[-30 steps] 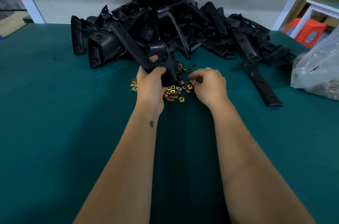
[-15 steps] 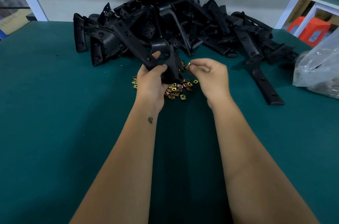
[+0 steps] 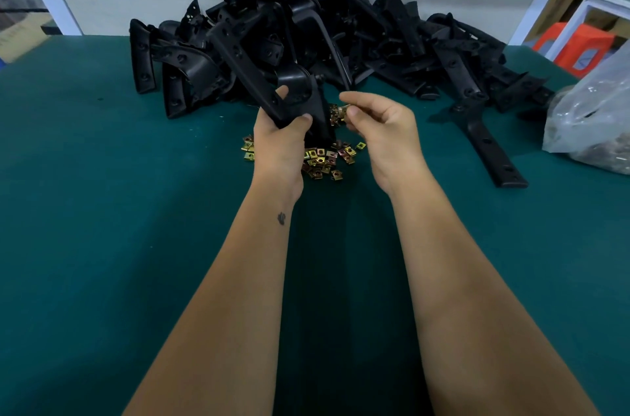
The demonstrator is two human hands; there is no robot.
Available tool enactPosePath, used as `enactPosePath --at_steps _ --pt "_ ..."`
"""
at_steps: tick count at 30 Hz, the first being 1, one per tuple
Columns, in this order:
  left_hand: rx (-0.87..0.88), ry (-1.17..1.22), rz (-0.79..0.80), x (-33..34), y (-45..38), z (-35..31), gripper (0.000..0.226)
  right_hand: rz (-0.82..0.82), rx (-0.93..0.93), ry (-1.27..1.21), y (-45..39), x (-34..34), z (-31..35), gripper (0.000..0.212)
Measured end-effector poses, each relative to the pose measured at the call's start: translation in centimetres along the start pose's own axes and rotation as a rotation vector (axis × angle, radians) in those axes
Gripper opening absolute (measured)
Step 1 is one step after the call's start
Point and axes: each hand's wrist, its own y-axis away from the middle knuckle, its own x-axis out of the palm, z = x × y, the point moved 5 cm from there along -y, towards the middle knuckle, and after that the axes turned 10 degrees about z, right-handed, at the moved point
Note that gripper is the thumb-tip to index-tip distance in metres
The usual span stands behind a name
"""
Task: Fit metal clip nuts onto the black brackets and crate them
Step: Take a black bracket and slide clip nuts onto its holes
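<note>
A black bracket [image 3: 300,102] was gripped upright in the left hand [image 3: 281,139] above the clip nuts [image 3: 324,160] mid-bench, long axis near vertical, while one clip nut [image 3: 342,110] was pinched by the right hand [image 3: 381,129] just beside the bracket's right edge.

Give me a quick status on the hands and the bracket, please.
Left hand grips black bracket. Right hand pinches clip nut beside it, not yet fitted. Nothing blocking.
</note>
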Motion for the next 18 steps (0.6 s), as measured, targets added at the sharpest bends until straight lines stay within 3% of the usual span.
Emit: enactPosePath --at_steps 4,13,18 --pt "0.002 0.06 0.006 0.0 0.0 -0.1 0.041 -0.009 0.0 -0.023 -0.1 0.1 0.1 0.023" --pt "-0.044 0.308 0.194 0.9 0.3 -0.1 0.048 0.021 0.065 -0.369 0.1 0.6 -0.1 0.011" --pt "-0.107 0.356 0.205 1.1 0.5 0.2 0.04 0.041 0.099 -0.494 0.1 1.2 0.1 0.012"
